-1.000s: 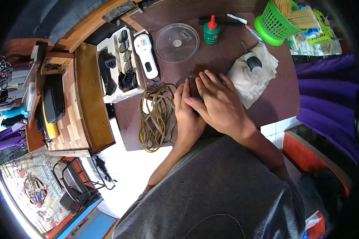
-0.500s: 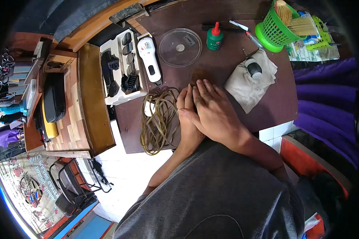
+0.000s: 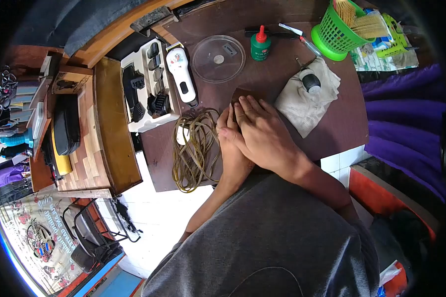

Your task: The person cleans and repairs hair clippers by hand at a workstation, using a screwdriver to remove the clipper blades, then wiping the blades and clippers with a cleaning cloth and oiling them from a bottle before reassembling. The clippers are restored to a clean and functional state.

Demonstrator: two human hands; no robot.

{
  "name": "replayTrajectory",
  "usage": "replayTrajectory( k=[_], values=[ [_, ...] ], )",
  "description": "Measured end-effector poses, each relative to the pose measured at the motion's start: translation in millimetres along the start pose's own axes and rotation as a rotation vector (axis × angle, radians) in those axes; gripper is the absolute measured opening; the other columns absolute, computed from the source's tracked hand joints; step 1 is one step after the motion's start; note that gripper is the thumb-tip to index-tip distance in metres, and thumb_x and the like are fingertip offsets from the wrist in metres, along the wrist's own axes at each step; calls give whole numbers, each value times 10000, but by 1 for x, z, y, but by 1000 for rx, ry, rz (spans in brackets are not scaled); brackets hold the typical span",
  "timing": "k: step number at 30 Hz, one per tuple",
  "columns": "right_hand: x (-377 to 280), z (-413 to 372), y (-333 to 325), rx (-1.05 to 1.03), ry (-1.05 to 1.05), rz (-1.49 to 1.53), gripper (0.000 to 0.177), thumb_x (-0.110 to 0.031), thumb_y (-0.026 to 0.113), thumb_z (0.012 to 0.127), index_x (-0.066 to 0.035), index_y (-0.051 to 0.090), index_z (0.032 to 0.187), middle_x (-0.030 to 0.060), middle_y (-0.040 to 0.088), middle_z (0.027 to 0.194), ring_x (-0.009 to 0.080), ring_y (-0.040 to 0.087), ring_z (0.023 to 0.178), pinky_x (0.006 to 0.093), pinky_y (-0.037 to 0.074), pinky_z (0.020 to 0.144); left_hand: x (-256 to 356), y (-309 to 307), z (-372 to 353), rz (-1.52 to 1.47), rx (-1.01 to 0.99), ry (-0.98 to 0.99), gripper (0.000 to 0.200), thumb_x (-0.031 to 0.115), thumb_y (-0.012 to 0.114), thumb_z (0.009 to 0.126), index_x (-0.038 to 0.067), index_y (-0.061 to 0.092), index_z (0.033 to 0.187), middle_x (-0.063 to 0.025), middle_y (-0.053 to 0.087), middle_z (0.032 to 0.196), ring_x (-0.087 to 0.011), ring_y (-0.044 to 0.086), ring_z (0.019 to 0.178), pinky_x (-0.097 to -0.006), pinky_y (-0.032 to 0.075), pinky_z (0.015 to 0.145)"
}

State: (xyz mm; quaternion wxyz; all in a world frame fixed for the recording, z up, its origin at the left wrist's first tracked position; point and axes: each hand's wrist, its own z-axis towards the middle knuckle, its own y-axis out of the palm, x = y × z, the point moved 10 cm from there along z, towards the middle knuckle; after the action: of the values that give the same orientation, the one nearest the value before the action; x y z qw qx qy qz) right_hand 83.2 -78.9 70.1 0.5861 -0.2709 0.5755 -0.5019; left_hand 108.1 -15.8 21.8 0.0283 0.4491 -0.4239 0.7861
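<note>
My right hand (image 3: pixel 265 136) lies across the top of my left hand (image 3: pixel 234 153) near the front of the brown table. The right hand's fingers are stretched out and close together, with the thumb over the left hand. Only the outer edge and part of the fingers of the left hand show, reaching forward; what lies under its palm is hidden. A flat brown piece (image 3: pixel 248 93) shows just beyond the fingertips, and I cannot make out what it is. Left of the hands lies a coiled yellowish cord (image 3: pixel 195 158). On the right sits a crumpled pale cloth (image 3: pixel 302 106) with a small dark-and-white cylinder (image 3: pixel 310 82) on it.
White hair clipper (image 3: pixel 181 74) beside a tray of clipper attachments (image 3: pixel 168 119). A clear round lid (image 3: pixel 218 69), a green bottle with a red cap (image 3: pixel 260 47) and a green basket (image 3: pixel 338 32) stand farther back. Purple curtain (image 3: pixel 406 123) hangs at right; a wooden cabinet (image 3: pixel 116 133) stands left.
The view has shifted slightly. The brown piece beyond my fingertips shows more clearly now. My hands keep the same stacked position, and the objects on the table stay in place.
</note>
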Motion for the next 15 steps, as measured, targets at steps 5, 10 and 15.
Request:
replayTrajectory(
  k=[5,10,15],
  values=[
    [21,21,8,164,-5,25,631,-473,527,978,134,645,1102,320,642,1157,391,633,1077,440,438,1007,15,-1,2,48,52,125,552,106,710,788,-60,506,1273,-259,517,1213,-437,466,1079,-498,384,928],
    [7,12,0,120,-35,-53,636,-470,530,973,144,646,1091,337,629,1172,392,623,1092,434,445,992,17,-3,3,61,54,110,571,122,690,814,-65,489,1314,-257,516,1251,-455,458,1129,-511,376,966],
    [6,9,0,128,-2,-60,660,-478,513,977,143,625,1172,332,610,1239,404,599,1168,445,430,1028,6,2,2,17,-20,4,577,127,677,832,-71,472,1334,-260,504,1315,-469,436,1213,-518,357,1030]
  ],
)
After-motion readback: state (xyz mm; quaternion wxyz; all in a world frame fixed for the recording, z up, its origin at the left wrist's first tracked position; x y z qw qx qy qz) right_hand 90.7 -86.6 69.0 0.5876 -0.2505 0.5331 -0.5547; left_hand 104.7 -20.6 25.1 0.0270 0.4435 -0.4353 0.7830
